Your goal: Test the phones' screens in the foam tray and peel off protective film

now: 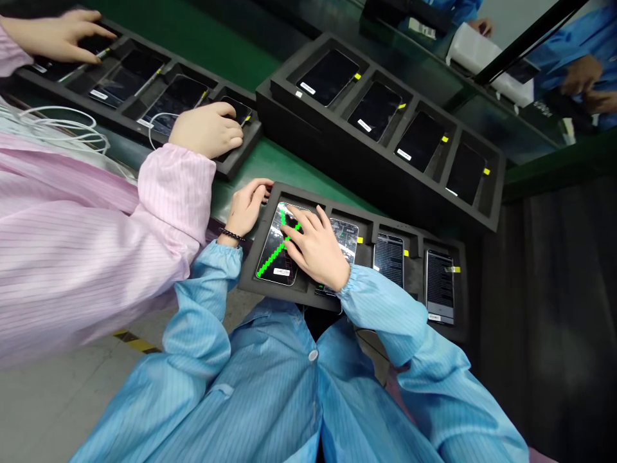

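Observation:
A dark foam tray (365, 220) lies in front of me with several smartphones in its slots. My left hand (247, 209), with a beaded bracelet at the wrist, has its fingers curled against the tray's far left corner. My right hand (318, 247) is over the leftmost smartphone (270, 247), fingers spread and fingertips at its screen. Green bands cross that screen, and a white label sits near its lower edge. The second smartphone (348, 235) is partly covered by my right hand. Further right, a third smartphone (388, 257) and a fourth smartphone (439, 283) show lit screens with text.
Beyond my tray stands a raised foam tray (380, 151) holding several dark phones with yellow tabs. On the left, a co-worker's pink sleeve (176, 193) and hands reach over another phone tray (229, 166). White cables (72, 125) lie beside it. Blue-sleeved people appear at upper right.

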